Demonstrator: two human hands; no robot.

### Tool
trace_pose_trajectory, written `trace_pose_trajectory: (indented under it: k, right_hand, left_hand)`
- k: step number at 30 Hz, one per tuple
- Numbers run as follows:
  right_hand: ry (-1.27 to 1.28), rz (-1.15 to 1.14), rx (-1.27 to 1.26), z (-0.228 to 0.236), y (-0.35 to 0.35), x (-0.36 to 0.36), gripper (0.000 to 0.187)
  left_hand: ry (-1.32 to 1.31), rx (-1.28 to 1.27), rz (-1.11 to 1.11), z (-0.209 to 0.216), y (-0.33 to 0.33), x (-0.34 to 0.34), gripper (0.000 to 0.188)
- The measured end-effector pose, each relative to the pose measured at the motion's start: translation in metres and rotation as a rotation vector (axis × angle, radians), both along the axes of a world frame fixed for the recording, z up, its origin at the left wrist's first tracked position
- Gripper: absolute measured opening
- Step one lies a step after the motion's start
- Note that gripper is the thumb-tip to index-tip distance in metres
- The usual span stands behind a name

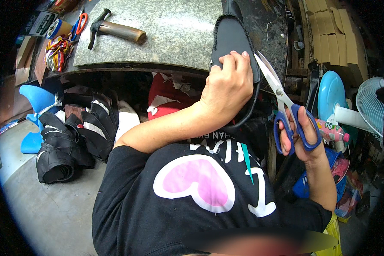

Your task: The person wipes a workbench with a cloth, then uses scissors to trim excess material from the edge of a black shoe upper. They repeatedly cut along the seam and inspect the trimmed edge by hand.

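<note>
A black shoe with a flat sole-shaped face and a stitched, ridged edge stands at the right side of the stone slab. My left hand is closed on its near end, fingers curled over the flat face; the thumb is hidden. Just to the right, my right hand grips scissors with dark blue handles, fingers through the loops. Their silver blades point up and away, tips beside the shoe's right edge. A black strap or cord curves down below the shoe.
On the speckled stone slab lies a hammer with a wooden handle. Red-handled scissors and a striped cloth sit left of it. Black stacked shoe parts and a blue fan blade are at left; cardboard and a fan at right.
</note>
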State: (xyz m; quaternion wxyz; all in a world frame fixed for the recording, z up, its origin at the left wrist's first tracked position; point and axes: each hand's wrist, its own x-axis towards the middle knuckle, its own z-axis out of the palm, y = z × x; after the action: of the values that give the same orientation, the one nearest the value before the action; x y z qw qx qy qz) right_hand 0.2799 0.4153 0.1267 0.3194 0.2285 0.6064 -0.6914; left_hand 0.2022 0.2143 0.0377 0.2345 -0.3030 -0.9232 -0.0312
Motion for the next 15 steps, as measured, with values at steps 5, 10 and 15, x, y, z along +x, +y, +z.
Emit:
trace_pose_trajectory:
  k: [5,10,15]
  right_hand:
    - [-0.065,-0.016,-0.049,0.009,-0.001,0.004,0.066]
    - [-0.029,0.021,0.119,0.007,-0.005,0.003,0.062]
    - [-0.027,-0.012,0.167,0.013,-0.013,0.01,0.059]
  left_hand:
    - [0.002,-0.011,-0.01,0.0,0.002,0.001,0.04]
    - [0.007,-0.052,-0.015,0.001,0.007,0.002,0.041]
    - [-0.027,-0.095,-0.024,0.002,0.011,0.003,0.041]
